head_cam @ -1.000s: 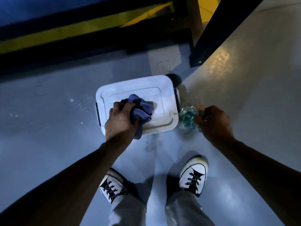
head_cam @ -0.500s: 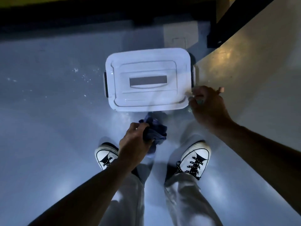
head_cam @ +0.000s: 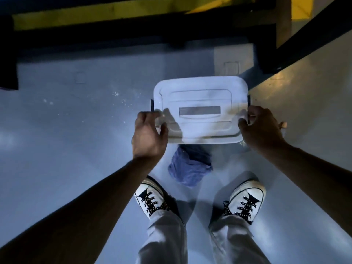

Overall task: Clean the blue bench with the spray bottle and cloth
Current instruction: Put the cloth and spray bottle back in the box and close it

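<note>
A crumpled blue cloth (head_cam: 189, 167) lies loose on the blue surface (head_cam: 66, 149), between the white lidded box (head_cam: 200, 96) and my shoes. My left hand (head_cam: 149, 134) grips the box's near left corner, thumb on the lid. My right hand (head_cam: 261, 128) clasps the near right corner. A small tan piece (head_cam: 283, 124) pokes out behind my right hand. The spray bottle itself is hidden from view.
My two white sneakers (head_cam: 150, 199) (head_cam: 245, 199) stand on the blue surface just below the cloth. A dark frame with a yellow band (head_cam: 99, 15) runs along the top. A paler floor area (head_cam: 304, 103) lies to the right. Droplets speckle the surface left of the box.
My left hand has let go of the cloth, which now lies on the surface. Both hands have moved onto the near corners of the white box.
</note>
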